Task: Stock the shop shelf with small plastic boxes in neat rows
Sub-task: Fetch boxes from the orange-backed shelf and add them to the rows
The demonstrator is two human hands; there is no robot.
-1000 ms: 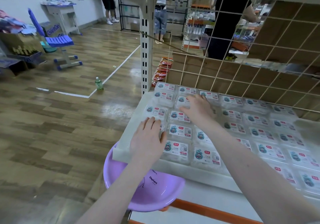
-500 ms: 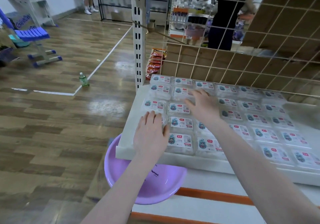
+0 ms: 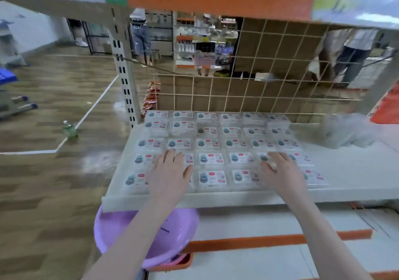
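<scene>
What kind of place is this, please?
Most likely a shop, or a mock-up of one. Labelled small plastic boxes lie in rows on a white metal shelf with a wire grid back, and more stocked shelving stands behind.

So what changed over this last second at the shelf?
The right hand slid from the back left boxes to the front rows further right. The left hand stayed flat on the front left boxes. Neither hand grips anything. The purple basin stayed under the shelf.
</scene>
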